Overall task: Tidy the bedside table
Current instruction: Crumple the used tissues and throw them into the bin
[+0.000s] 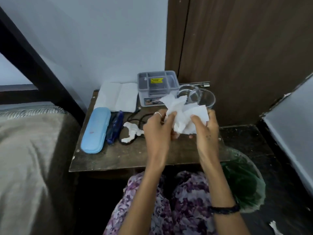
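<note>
White tissue (184,116), crumpled, held above the table (135,155): left hand (157,131) and right hand (205,128) both pinch it, fingers curled into the paper. Behind it, two glasses (198,96) and a grey box (158,87). Left on the table: flat tissue (118,96), blue case (95,129), blue wrapper (115,127), small wad (133,132) on a black cable (135,116). Green-lined bin (243,180) at right.

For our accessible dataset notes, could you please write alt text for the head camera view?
Both hands, left hand and right hand, grip crumpled white tissue above a wooden bedside table. On it lie a blue case, a folded napkin, a plastic box and another tissue scrap; a green-lined bin stands to the right.
</note>
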Motion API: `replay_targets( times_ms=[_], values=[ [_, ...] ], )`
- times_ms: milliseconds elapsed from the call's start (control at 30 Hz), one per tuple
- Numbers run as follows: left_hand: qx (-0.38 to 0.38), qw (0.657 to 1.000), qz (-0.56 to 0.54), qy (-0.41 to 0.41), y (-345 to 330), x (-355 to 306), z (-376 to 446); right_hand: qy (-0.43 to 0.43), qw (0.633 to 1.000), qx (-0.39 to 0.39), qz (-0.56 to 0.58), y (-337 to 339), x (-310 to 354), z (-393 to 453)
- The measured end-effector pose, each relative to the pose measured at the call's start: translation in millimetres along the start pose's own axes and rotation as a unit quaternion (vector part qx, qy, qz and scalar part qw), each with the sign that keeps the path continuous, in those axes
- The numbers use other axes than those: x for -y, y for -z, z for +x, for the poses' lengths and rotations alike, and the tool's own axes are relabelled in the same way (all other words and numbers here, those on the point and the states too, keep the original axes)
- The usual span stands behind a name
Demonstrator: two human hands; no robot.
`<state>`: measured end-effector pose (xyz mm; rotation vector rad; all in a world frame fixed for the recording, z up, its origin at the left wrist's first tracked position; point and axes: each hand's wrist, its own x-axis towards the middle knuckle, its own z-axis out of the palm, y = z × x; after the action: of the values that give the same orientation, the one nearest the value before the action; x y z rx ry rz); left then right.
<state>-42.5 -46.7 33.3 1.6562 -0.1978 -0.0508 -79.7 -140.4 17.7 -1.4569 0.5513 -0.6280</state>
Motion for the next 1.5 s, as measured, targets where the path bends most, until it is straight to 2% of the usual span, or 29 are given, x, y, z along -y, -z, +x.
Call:
replay_targets(
  times_ms=[100, 200, 333, 433, 567, 700, 767, 867, 1000, 1067, 1300, 1500],
  values=[
    [0.058, 0.998, -0.018, 0.007, -35, 1, -26, -0.013, 0.999, -0.034, 0.003, 51, -1, -9],
    [0.151, 0.988, 0.011, 0.017, -77, 10, -56, -0.021, 0.997, -0.074, 0.025, 104, -5, -23],
    [0.278, 0.955, 0.050, 0.085, -133, 37, -84, -0.060, 0.984, -0.145, -0.083, 165, -40, -32],
    [0.326, 0.929, 0.116, 0.132, -175, 71, -87, -0.110, 0.954, -0.211, -0.182, 200, -87, -24],
    [0.341, 0.900, 0.185, 0.197, -222, 122, -92, -0.172, 0.916, -0.258, -0.255, 228, -151, -8],
    [0.353, 0.877, 0.259, 0.199, -244, 157, -94, -0.237, 0.889, -0.242, -0.308, 243, -194, 8],
    [0.376, 0.857, 0.270, 0.228, -250, 171, -94, -0.278, 0.887, -0.180, -0.322, 251, -221, 13],
    [0.418, 0.816, 0.311, 0.249, -249, 185, -96, -0.346, 0.865, -0.104, -0.348, 264, -256, 11],
    [0.443, 0.788, 0.342, 0.254, -247, 186, -94, -0.322, 0.864, -0.117, -0.370, 260, -241, 1],
    [0.447, 0.797, 0.335, 0.230, -250, 177, -93, -0.305, 0.871, -0.149, -0.355, 252, -229, 0],
    [0.388, 0.889, 0.204, 0.133, -224, 112, -95, -0.150, 0.926, -0.194, -0.288, 208, -134, -6],
    [0.261, 0.962, 0.068, 0.045, -148, 20, -85, -0.014, 0.983, -0.132, -0.127, 152, -33, -18]
  ],
)
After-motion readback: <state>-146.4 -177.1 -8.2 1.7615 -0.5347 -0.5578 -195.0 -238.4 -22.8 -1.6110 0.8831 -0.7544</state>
